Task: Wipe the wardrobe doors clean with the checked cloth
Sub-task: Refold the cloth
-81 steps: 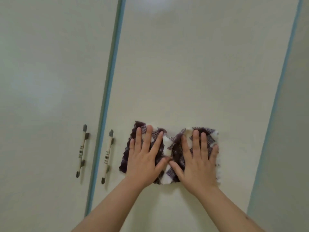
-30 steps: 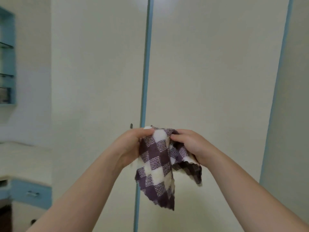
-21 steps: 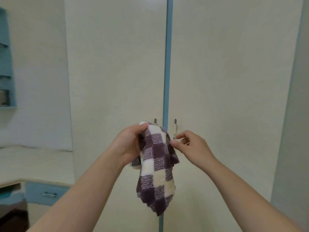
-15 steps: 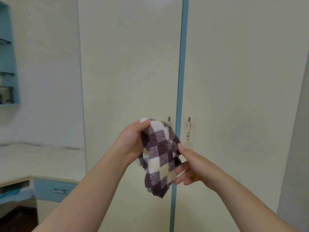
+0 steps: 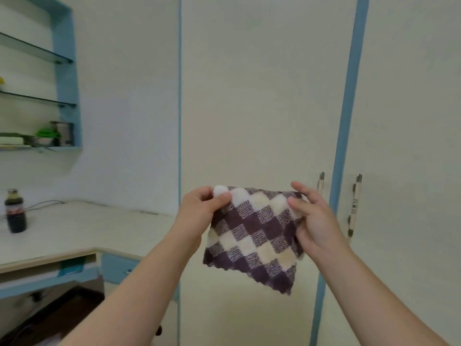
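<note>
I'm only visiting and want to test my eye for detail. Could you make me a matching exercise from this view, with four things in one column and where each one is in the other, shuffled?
Things:
1. checked cloth
2. dark bottle
3. door handles
4. green item

Places:
A. standing on the counter, far left
B. on the lowest wall shelf
C. stretched between the left hand and the right hand
D. one on either side of the blue strip

Pairs: 1-C, 2-A, 3-D, 4-B.
</note>
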The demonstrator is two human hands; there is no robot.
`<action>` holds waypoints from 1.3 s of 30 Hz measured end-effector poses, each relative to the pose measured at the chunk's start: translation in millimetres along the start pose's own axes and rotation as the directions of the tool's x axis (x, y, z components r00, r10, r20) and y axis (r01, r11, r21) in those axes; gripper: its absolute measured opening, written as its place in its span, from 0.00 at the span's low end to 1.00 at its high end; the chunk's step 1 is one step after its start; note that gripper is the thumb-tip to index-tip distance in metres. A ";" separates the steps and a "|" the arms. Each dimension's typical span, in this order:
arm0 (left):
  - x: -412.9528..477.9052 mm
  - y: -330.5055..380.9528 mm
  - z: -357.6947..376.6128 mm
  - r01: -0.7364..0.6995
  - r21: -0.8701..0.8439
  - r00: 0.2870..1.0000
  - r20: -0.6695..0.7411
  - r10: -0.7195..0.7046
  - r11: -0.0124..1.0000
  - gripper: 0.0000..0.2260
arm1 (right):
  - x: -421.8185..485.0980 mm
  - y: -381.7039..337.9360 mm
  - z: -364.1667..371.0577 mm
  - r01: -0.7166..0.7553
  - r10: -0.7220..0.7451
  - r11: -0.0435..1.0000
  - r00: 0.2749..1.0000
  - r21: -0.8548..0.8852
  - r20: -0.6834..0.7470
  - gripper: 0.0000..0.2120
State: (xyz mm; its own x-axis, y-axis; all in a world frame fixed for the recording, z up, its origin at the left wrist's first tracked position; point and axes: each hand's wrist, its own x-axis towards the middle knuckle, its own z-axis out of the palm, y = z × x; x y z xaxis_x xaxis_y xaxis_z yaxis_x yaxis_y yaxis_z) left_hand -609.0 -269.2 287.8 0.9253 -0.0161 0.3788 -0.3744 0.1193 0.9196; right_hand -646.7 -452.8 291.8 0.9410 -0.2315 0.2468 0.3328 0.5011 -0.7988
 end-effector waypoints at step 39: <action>295.5 -125.6 -282.5 -0.237 0.159 0.963 -0.094 0.254 0.958 0.06 | 203.3 277.4 226.6 0.203 -0.119 0.752 0.978 -0.627 0.174 0.04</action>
State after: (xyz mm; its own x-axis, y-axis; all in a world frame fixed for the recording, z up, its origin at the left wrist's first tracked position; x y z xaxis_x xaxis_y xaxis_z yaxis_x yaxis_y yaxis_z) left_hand -271.6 -8.5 254.8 0.8015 0.1080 0.5882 -0.5877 -0.0399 0.8081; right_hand -349.1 -172.0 244.7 0.8911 -0.1404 0.4316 0.4028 -0.1934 -0.8946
